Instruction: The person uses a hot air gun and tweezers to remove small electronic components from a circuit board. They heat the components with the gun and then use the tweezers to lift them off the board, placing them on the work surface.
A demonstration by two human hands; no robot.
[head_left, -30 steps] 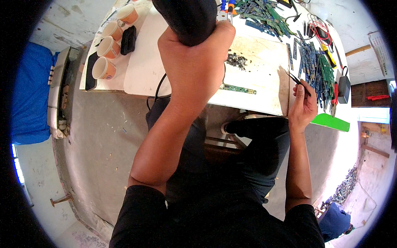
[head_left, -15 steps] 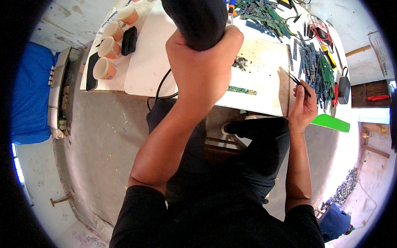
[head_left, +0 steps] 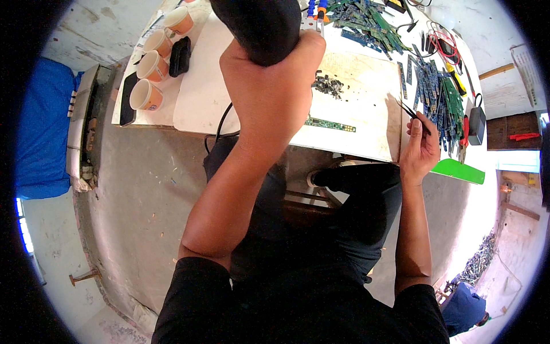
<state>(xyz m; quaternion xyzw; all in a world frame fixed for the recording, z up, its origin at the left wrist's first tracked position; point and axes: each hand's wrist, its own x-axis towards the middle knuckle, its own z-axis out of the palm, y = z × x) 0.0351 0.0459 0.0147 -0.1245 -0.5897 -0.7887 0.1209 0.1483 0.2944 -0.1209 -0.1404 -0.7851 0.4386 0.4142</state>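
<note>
Facing our white table on a concrete floor, blue tarpaulin at left, green circuit-board strip near the table's front edge, our left hand raised, clasping a thick black cylindrical tool, our right hand pinching black tweezers, tips angled forward-left.

You are in a rough-and-ready electronics workshop: the broad white worktable before you carries a loose heap of long green and blue circuit boards, a second pile of narrow blue and green boards, scattered small black pieces and red-handled metal pliers. Your right hand holds slim black tweezers. Around you are bare grey concrete flooring and stained white walls.
</note>
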